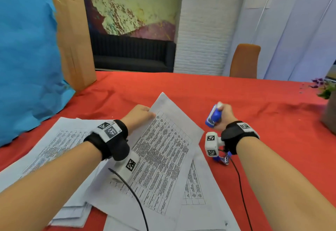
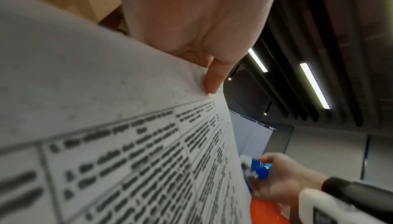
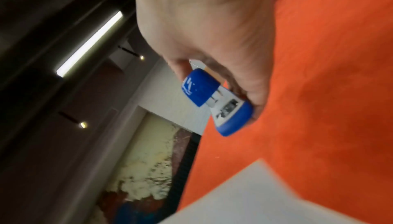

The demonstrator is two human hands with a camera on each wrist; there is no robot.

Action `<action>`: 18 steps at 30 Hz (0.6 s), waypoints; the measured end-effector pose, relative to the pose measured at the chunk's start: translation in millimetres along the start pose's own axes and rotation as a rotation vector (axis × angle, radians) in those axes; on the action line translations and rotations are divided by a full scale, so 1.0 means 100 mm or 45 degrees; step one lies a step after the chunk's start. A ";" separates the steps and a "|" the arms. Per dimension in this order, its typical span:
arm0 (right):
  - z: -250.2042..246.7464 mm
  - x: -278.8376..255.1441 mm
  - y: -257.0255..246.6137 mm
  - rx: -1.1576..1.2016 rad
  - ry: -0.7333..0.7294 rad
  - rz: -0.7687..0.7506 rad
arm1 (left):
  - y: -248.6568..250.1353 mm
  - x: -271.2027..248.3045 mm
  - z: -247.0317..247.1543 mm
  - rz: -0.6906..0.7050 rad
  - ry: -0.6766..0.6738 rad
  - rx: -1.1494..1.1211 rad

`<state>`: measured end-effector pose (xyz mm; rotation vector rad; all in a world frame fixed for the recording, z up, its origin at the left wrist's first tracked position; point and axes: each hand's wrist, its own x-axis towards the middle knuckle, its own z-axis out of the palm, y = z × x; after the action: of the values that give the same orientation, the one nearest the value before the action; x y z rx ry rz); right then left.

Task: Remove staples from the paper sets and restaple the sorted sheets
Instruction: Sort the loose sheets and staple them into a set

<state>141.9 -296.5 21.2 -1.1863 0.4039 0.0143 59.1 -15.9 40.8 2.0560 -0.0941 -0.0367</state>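
A set of printed sheets (image 1: pixel 160 154) with a table of text lies tilted over other papers on the red tablecloth (image 1: pixel 254 99). My left hand (image 1: pixel 140 115) pinches its far left edge, thumb on top of the paper set (image 2: pixel 106 110). My right hand (image 1: pixel 224 117) grips a small blue and white stapler (image 1: pixel 213 116) above the cloth, to the right of the sheets. In the right wrist view the stapler (image 3: pixel 214 101) has its mouth apart, with a corner of paper (image 3: pixel 255 194) below it. A small blue tool with metal parts (image 1: pixel 222 159) lies under my right wrist.
More printed paper sets lie at the left (image 1: pixel 60 143) and under the top set (image 1: pixel 196 185). A blue sheet (image 1: pixel 27 58) and a cardboard box (image 1: pixel 72 36) stand at the back left. A plant pot (image 1: pixel 330 114) sits at the right edge. An orange chair (image 1: pixel 244 60) stands behind the table.
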 end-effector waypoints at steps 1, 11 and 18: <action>0.05 -0.02 -0.06 0.186 -0.039 -0.034 | 0.03 0.00 0.03 0.037 0.006 0.008; 0.84 -0.60 -0.04 0.014 -0.199 -0.835 | 0.27 0.10 0.38 0.266 0.157 0.199; 0.81 -0.59 -0.03 -0.225 -0.057 -1.139 | 0.22 0.08 0.37 0.317 0.193 0.242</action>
<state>112.0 -212.6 67.4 -1.4532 -0.1972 -0.7067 63.8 -59.0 43.3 2.2141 -0.2675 0.2919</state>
